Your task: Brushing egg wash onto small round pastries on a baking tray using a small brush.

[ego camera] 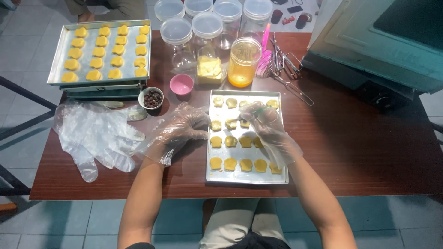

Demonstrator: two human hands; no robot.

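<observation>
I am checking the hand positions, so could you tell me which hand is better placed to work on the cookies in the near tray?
Probably the right hand: it is over the cookies, while the left hand rests beside the tray.

Shiny metal tray [282, 138], glossy wooden table [360, 152], crinkly clear plastic gloves [94, 133].

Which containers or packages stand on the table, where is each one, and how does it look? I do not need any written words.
Empty clear jars with pale lids: back edge, in two rows.
Open jar of amber liquid: behind the near tray.
Clear bag of yellow blocks: left of that jar.
Pink cup and white bowl of dark bits: left of the near tray.
No labels, signs or screens show.
</observation>
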